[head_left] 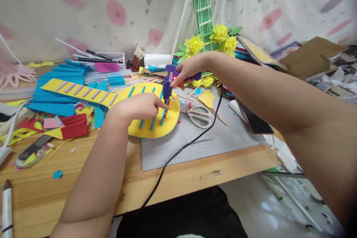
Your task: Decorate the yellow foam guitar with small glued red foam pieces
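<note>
A blue glue gun (167, 83) with an orange trigger and a small red light points nozzle down in my right hand (191, 70), whose fingers close around its handle. Its tip is over the wide round end of a yellow guitar-shaped cutout (170, 126). Beside the nozzle, my left hand (142, 107) lies low over the cutout, index finger stretched onto a small red strip (167, 108), the other fingers curled. My left thumb is hidden. Teal strips (153, 123) cross the round part, and lilac strips (87, 92) line the long neck.
The cutout's round end overlaps a grey cutting mat (200, 148), where scissors (199, 116) lie. A black cord (181, 150) crosses the mat and desk edge. Right is a phone (255, 119); behind are yellow paper flowers (193, 45). Paper scraps (74, 126) spread at left.
</note>
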A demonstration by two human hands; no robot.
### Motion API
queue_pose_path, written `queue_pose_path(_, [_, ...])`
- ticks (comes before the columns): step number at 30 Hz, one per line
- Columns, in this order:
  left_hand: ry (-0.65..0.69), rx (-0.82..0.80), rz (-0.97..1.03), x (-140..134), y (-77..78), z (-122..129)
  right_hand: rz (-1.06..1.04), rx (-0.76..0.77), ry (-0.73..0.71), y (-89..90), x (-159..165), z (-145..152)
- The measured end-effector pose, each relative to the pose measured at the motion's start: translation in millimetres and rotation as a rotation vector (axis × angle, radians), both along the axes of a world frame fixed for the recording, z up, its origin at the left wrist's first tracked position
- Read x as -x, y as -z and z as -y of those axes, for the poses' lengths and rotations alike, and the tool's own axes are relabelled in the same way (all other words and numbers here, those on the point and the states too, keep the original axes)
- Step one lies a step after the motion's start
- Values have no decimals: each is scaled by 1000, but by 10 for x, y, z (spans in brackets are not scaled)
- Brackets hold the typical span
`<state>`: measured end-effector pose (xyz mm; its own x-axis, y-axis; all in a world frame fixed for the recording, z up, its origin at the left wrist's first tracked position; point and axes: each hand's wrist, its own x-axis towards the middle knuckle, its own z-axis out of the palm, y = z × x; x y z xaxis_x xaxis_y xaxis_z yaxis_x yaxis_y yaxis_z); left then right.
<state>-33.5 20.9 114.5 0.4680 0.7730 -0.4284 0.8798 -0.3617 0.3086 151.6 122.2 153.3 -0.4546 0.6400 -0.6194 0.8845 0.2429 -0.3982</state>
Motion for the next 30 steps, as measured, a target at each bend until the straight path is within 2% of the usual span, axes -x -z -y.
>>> queue_pose_path(7, [8,19,-17,-35,-12,15,-10,9,100,13,85,7])
queue_pose_path(11, [-4,26,-22,-46,10,5,10,7,57,20,106,-10])
queue_pose_path(19, [12,56,3,-55,88,-22,160,25,-145,-22,200,10])
queue_pose_path(26, [8,36,26,-56,75,-18,132,-12,-75,23,182,21])
queue_pose_path(30, [1,19,23,-52,42,-6,122,-27,-97,25,186,22])
